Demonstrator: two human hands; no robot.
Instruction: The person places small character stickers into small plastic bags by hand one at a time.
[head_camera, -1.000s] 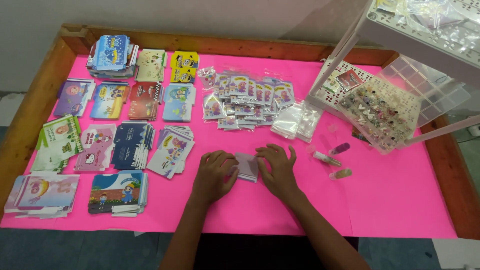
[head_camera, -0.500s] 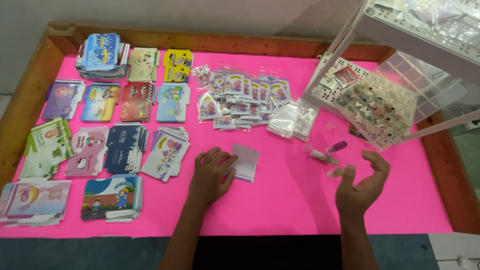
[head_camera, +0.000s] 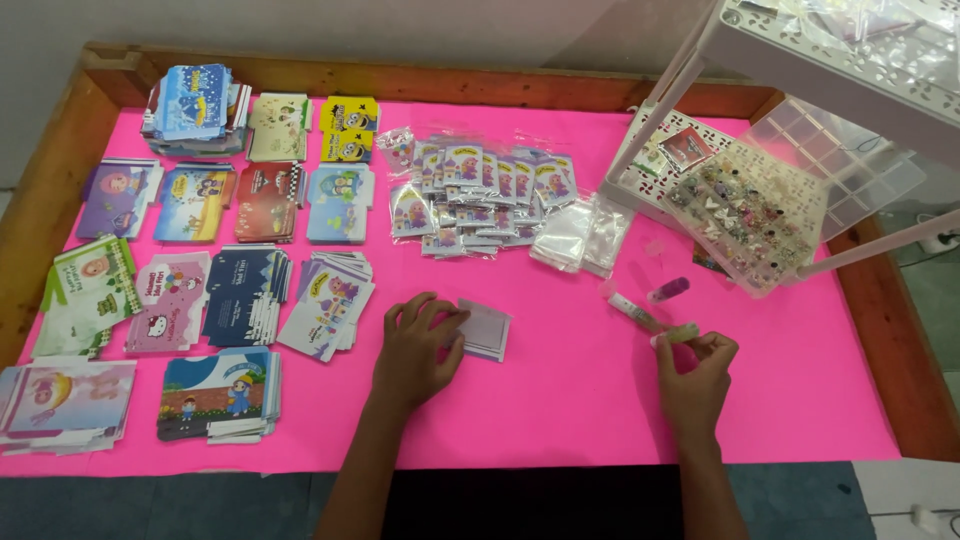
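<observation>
My left hand rests flat on the pink table cover, its fingertips on a small pale purple card in front of me. My right hand is off to the right with its fingers pinched on a small greenish glitter tube. Just beyond it lie a white tube and a purple tube.
Stacks of colourful printed cards fill the left half. Purple cards in clear sleeves and empty clear bags lie in the middle. A clear compartment box of small trinkets and a white rack stand at right. A wooden rim frames the table.
My right hand left the purple card, swung out to the right and closed on the greenish tube. My left hand stayed on the card.
</observation>
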